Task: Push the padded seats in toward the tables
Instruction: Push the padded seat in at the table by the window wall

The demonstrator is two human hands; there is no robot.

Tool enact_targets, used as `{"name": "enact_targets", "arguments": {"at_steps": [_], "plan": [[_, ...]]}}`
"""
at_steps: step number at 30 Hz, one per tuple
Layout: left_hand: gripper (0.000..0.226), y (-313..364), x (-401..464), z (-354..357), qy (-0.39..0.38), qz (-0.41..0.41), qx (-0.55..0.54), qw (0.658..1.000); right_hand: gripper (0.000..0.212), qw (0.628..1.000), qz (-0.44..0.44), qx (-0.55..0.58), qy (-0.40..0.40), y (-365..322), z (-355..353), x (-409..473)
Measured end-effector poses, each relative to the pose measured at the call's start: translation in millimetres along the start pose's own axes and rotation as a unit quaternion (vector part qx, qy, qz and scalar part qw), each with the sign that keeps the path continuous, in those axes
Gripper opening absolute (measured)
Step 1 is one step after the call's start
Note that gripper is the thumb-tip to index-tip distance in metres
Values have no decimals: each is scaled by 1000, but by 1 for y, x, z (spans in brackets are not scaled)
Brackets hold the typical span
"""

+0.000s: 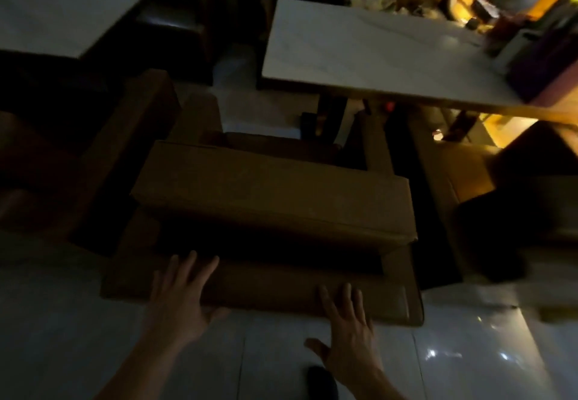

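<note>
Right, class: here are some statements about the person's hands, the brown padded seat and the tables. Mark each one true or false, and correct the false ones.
1. Both hands rest flat on the near edge of the padded seat. True: left hand, right hand.
2. The left hand grips a cup. False: its fingers are spread and hold nothing.
3. A white-topped table stands beyond the seat. True.
4. The floor is dark carpet. False: it is pale glossy tile.
5. The right hand is a closed fist. False: it is open.
</note>
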State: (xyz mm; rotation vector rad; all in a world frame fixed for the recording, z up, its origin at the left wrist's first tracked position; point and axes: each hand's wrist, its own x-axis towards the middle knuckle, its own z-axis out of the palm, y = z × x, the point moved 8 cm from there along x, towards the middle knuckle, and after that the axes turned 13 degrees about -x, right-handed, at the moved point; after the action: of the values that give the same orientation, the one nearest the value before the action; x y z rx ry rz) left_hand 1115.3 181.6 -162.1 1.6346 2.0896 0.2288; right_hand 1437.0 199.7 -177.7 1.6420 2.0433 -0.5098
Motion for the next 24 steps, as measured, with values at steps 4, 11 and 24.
{"name": "enact_targets", "arguments": {"at_steps": [4,11,24], "plan": [[103,-25,10,13,-13,24,26,999,106,996,54,-13,63,-5,4,9],[91,-33,30,27,-11,-18,-16,1000,93,988,117,-50,88,-5,7,40],[77,-19,91,13,21,31,-8,999,72,982,96,-37,155,0,-37,92]]}}
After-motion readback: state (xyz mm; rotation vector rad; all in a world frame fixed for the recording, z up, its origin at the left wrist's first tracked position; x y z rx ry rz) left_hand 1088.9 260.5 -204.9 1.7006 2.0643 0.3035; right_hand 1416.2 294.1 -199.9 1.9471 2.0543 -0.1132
